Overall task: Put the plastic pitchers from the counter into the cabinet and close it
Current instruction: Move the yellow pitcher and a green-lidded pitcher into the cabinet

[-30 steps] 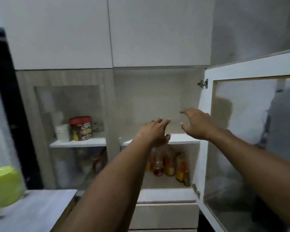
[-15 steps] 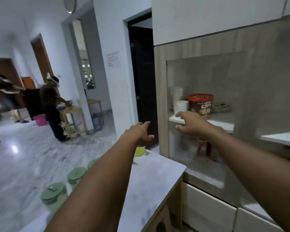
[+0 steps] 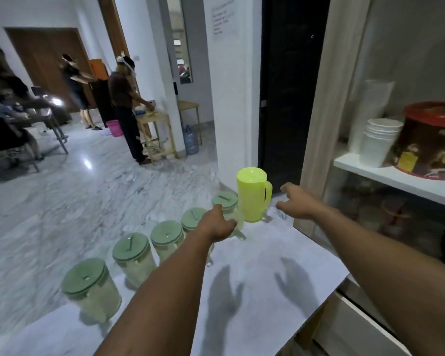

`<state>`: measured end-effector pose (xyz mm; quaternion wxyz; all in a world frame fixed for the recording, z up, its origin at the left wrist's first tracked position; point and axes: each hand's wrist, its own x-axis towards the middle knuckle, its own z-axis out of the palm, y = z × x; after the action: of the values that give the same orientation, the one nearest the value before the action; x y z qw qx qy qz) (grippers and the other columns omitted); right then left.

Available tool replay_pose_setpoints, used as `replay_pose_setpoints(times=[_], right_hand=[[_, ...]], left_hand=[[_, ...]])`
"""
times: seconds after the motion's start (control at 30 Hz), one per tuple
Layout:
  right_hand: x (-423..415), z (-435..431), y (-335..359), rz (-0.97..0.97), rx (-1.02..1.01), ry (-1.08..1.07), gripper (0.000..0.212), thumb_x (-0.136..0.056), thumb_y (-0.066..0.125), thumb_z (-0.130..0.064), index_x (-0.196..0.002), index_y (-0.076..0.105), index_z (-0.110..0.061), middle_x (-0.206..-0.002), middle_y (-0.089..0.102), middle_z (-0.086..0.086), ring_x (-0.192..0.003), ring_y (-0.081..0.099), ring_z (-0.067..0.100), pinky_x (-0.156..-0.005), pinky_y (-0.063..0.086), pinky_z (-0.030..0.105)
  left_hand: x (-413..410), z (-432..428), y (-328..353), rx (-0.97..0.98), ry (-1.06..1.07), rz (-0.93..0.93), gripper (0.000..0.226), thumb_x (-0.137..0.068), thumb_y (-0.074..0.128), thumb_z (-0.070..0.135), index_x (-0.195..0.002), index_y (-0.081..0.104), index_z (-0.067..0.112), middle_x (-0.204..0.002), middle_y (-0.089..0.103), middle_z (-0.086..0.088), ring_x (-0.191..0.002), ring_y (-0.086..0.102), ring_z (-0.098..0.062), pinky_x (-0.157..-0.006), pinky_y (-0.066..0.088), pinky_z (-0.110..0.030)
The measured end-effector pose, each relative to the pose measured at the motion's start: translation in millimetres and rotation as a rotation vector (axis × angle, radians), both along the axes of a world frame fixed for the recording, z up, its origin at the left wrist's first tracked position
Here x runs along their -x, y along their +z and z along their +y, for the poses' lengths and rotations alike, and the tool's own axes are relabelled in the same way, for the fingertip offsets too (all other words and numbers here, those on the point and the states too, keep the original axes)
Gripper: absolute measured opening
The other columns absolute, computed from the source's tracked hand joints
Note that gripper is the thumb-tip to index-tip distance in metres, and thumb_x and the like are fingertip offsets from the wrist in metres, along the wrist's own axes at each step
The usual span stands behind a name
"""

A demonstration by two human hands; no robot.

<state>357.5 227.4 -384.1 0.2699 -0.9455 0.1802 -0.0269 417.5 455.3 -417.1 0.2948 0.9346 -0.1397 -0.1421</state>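
A bright yellow-green pitcher with a handle on its right stands at the far end of the white counter. A row of several clear pitchers with pale green lids runs along the counter's left edge, from the nearest one to the farthest. My left hand hovers over the far clear pitchers, fingers loosely curled, holding nothing. My right hand is spread open just right of the yellow-green pitcher's handle, not touching it. The cabinet with its glass door is at the right.
On the cabinet shelf stand stacked white cups and a red-lidded brown tub. A dark doorway lies behind the counter's end. People stand at a wooden table across the marble floor at the left.
My view has swung left and down from the open cabinet to the counter. Both hands have come away from the shelf and now reach toward the pitchers at the counter's far end.
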Motion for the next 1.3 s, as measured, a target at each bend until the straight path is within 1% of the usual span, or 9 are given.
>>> replay_pose_setpoints(times=[0.23,0.37,0.47,0.63,0.7,0.83,0.93,1.1,1.3], right_hand=[[-136,-72,-86,0.092,-0.195,-0.093,0.089,-0.081,0.072,-0.04,-0.151,0.028,-0.008,-0.151,0.037,0.02,-0.138,0.04,0.037,-0.107,0.04,0.043],[-182,-95,-117,0.128,-0.33,-0.124,0.093,-0.08,0.075,-0.041,-0.153,0.027,-0.009,-0.153,0.037,0.016,-0.137,0.043,0.034,-0.104,0.041,0.042],[-203,-100,-133,0.136,-0.425,-0.123,0.082,-0.075,0.078,-0.039,-0.143,0.043,-0.011,-0.139,0.053,0.014,-0.124,0.055,0.032,-0.098,0.048,0.041],[-225,-95,-145,0.062,-0.518,-0.118,0.026,-0.084,0.069,-0.027,-0.105,0.069,-0.012,-0.106,0.071,0.011,-0.1,0.065,0.033,-0.091,0.054,0.046],[-226,-92,-147,0.031,-0.58,-0.143,0.021,-0.087,0.066,-0.024,-0.102,0.072,-0.011,-0.104,0.072,0.013,-0.099,0.066,0.033,-0.092,0.054,0.047],[-212,-85,-138,-0.015,-0.667,-0.188,0.014,-0.083,0.067,-0.025,-0.083,0.073,-0.012,-0.086,0.075,0.01,-0.089,0.069,0.029,-0.087,0.054,0.044],[-189,-79,-113,-0.056,-0.711,-0.222,0.02,-0.084,0.067,-0.026,-0.073,0.066,-0.009,-0.071,0.071,0.011,-0.07,0.067,0.028,-0.073,0.053,0.038],[-115,-72,-66,-0.108,-0.665,-0.297,0.026,-0.086,0.069,-0.027,-0.074,0.052,-0.012,-0.065,0.052,0.009,-0.051,0.049,0.024,-0.049,0.045,0.03],[37,-58,-2,-0.214,-0.643,-0.385,0.028,-0.089,0.068,-0.031,-0.083,0.052,-0.009,-0.065,0.046,0.009,-0.048,0.042,0.022,-0.046,0.038,0.029]], left_hand=[[-75,-76,-82,0.32,0.448,0.347,0.064,-0.088,0.067,0.049,-0.136,0.056,0.008,-0.138,0.062,-0.009,-0.126,0.058,-0.031,-0.096,0.044,-0.029],[-92,-105,-116,0.395,0.574,0.444,0.093,-0.072,0.071,0.068,-0.141,0.053,0.009,-0.143,0.059,-0.008,-0.131,0.055,-0.031,-0.108,0.044,-0.037],[-115,-117,-148,0.396,0.62,0.434,0.106,-0.051,0.068,0.083,-0.133,0.063,0.016,-0.133,0.067,-0.002,-0.124,0.061,-0.027,-0.107,0.048,-0.043],[-138,-125,-158,0.445,0.672,0.412,0.053,-0.062,0.072,0.067,-0.085,0.074,0.02,-0.098,0.077,-0.003,-0.1,0.07,-0.027,-0.096,0.055,-0.044],[-138,-126,-159,0.506,0.675,0.416,0.034,-0.074,0.074,0.05,-0.084,0.075,0.018,-0.097,0.077,-0.006,-0.101,0.07,-0.031,-0.095,0.056,-0.045],[-129,-123,-142,0.642,0.695,0.463,0.015,-0.089,0.069,0.032,-0.087,0.075,0.018,-0.103,0.077,-0.008,-0.096,0.069,-0.028,-0.086,0.057,-0.039],[-120,-113,-114,0.696,0.68,0.52,0.032,-0.089,0.06,0.043,-0.094,0.071,0.013,-0.105,0.078,-0.017,-0.088,0.072,-0.031,-0.071,0.05,-0.033],[-71,-95,-52,0.726,0.487,0.567,0.039,-0.099,0.054,0.037,-0.109,0.066,0.002,-0.091,0.077,-0.016,-0.078,0.074,-0.032,-0.083,0.059,-0.043],[27,-76,8,0.656,0.176,0.543,0.036,-0.1,0.05,0.036,-0.114,0.062,0.005,-0.092,0.075,-0.014,-0.079,0.075,-0.032,-0.077,0.058,-0.039]])
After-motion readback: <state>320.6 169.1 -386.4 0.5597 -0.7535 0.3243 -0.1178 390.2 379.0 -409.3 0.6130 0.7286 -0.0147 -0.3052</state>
